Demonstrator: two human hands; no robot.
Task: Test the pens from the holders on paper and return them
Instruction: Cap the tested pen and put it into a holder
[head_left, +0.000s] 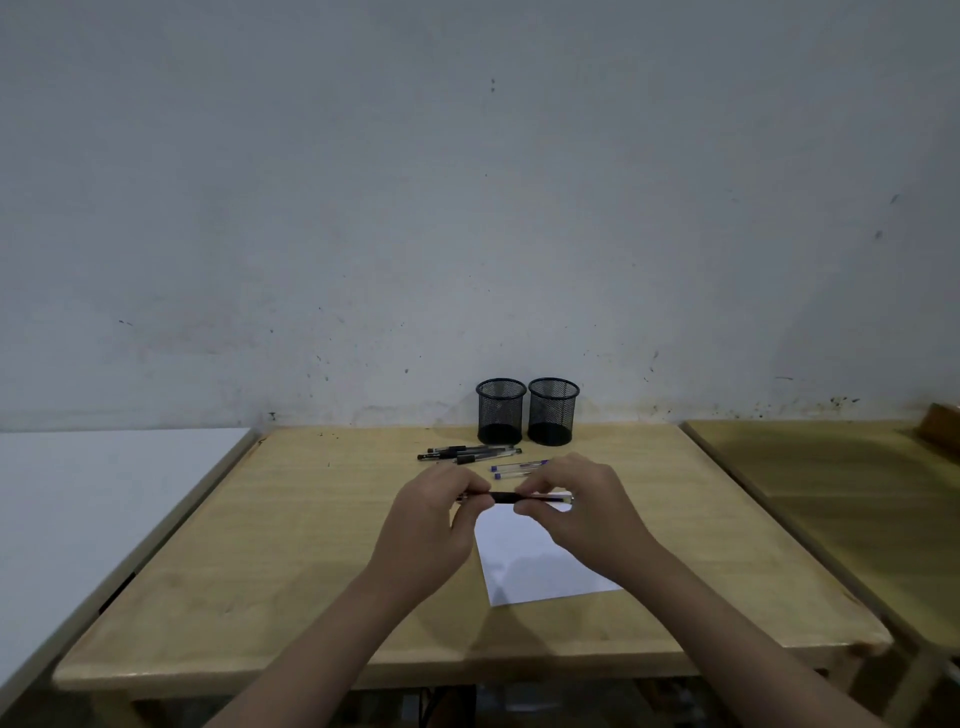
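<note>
Pen (511, 498), black-gripped, is held level above the far edge of the paper (540, 561), long axis running left to right. Left hand (436, 519) pinches its left end with curled fingers; right hand (576, 514) pinches the right portion likewise. Beyond lie black pens (467, 453) and blue-capped pens (519, 466), also left-to-right, before two mesh holders (527, 410).
</note>
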